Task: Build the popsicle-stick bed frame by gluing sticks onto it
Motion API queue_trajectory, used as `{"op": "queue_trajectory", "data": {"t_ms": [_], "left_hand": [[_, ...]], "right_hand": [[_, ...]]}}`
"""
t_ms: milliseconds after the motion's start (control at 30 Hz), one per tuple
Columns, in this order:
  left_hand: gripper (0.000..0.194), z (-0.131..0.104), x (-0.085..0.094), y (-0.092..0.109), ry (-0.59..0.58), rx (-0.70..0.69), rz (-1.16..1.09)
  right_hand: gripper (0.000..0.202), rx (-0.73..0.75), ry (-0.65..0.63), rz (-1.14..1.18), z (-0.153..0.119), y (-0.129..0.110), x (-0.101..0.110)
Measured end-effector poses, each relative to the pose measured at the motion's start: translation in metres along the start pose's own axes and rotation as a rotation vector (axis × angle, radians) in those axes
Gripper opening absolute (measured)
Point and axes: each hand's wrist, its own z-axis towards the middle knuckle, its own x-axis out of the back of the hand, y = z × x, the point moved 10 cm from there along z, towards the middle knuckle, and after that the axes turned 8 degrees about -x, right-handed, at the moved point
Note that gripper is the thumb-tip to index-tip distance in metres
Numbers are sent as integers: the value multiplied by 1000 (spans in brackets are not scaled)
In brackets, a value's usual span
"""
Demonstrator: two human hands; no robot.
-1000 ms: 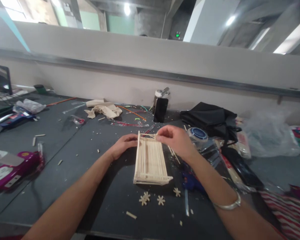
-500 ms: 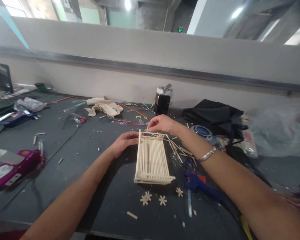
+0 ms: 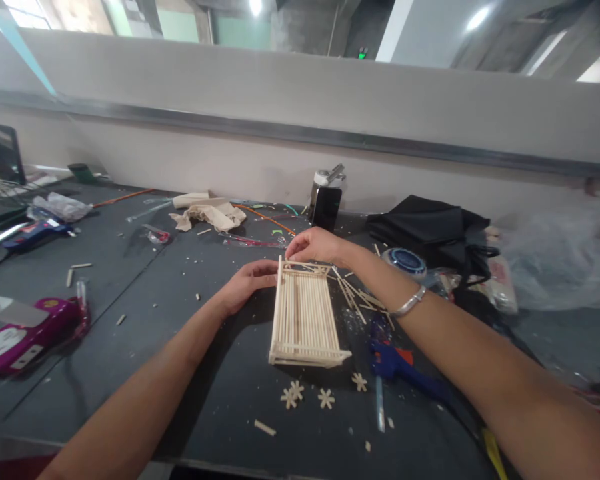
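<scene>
Legible text, brands, numbers: none. Green lit sign, high and far beyond the fingers of the right hand, past the partition: symbol too small to read. Purple device, well left of the fingers of the left hand: round yellow mark and pale patches on casing, any lettering unresolved. Blue-ringed lid, right of the right fingers: any print too blurred to read.

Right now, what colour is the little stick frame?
The stick frame is pale cream, like bare wood; the head view shows it best.
</scene>
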Motion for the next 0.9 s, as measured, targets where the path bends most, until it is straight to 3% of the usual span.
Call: {"op": "queue_trajectory", "data": {"t_ms": [333,900], "left_hand": [[42,1,4,-2,30,-5,-22],[37,3,8,-8,63,-14,-60]], "right_hand": [[12,74,4,-75,-5,-11,0],[13,63,-4,-93,-6,-11,0]]}}
